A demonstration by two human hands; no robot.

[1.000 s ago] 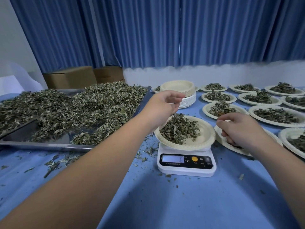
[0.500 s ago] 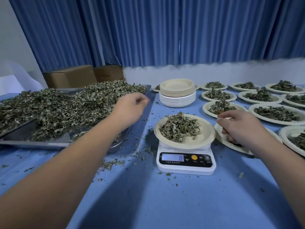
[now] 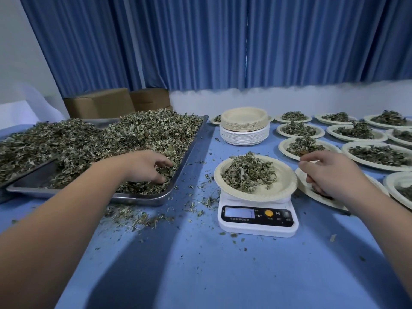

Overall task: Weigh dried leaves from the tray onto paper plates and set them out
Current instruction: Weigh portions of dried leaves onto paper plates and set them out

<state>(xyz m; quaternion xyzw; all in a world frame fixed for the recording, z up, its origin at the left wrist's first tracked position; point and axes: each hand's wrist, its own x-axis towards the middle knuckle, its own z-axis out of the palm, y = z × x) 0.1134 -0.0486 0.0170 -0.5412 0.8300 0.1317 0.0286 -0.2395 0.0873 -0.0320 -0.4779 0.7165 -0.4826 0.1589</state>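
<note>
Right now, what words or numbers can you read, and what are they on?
"M": on the front of the scale, just right of its orange button.
Number on the scale's display: too faint to read.
Small print under the display and buttons: too small to read.
No writing shows on the cardboard boxes or the paper plates.

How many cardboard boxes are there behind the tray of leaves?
2. The larger cardboard box stands behind the tray, in front of the curtain; the smaller box is just to its right. Others may be hidden behind the heaped leaves.
</note>
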